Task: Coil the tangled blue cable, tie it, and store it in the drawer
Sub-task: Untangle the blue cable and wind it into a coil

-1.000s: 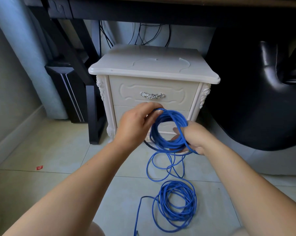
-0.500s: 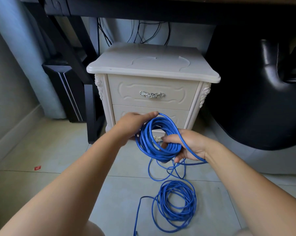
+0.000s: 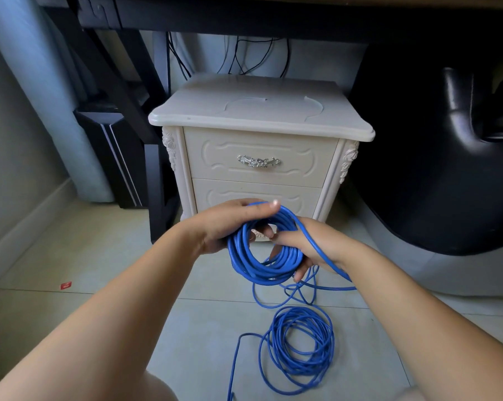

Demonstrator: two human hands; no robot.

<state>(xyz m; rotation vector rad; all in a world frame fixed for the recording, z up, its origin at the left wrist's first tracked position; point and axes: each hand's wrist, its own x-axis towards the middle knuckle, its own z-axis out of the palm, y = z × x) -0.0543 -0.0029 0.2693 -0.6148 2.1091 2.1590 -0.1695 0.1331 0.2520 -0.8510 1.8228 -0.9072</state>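
A blue cable coil [image 3: 253, 263] of several loops hangs between both hands in front of the white nightstand [image 3: 259, 117]. My left hand [image 3: 230, 224] grips the coil's top left, thumb over the strands. My right hand [image 3: 308, 244] holds the coil's right side, with one strand running over its back. More blue cable trails down to a loose pile [image 3: 298, 347] on the floor tiles. The top drawer [image 3: 259, 146], with a silver handle [image 3: 258, 161], is closed. The lower drawer [image 3: 253, 192] is partly hidden by my hands.
A black office chair [image 3: 447, 140] fills the right side. A dark desk frame [image 3: 155, 183] and a black tower stand left of the nightstand. Black wires hang behind it. A small red scrap [image 3: 66, 285] lies on the tiles at left.
Both hands have lowered and drawn closer together. The held coil has grown by another loop, and my right hand has shifted round its right side.
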